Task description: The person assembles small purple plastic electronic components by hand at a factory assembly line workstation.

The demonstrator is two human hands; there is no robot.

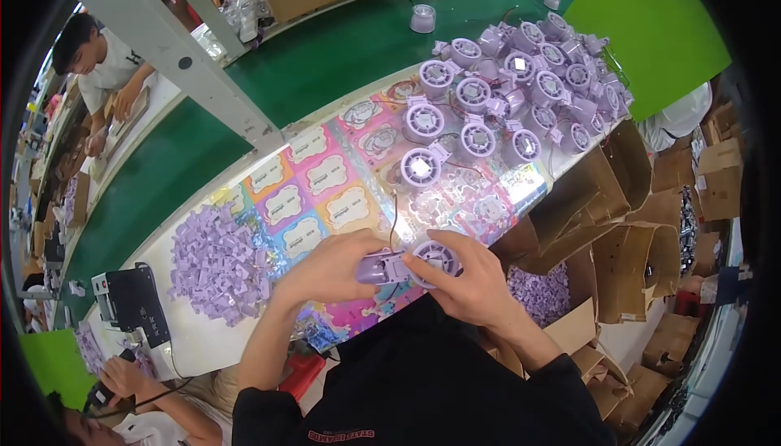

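— Fingers (457,246) of left hand (329,271) and right hand (480,287) grip the lilac assembly (440,256), low over the bench (191,348); what might go wrong?

— Its thin wire (394,222) could snag if a thumb (429,277) pinches it; small pieces (220,263) heap leftward; round housings (477,139) crowd the way ahead; the green belt (325,52) lies beyond

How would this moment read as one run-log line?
left hand: holding lilac part | right hand: holding round housing beside it | round units: piled ahead right | small lilac pieces: heaped left
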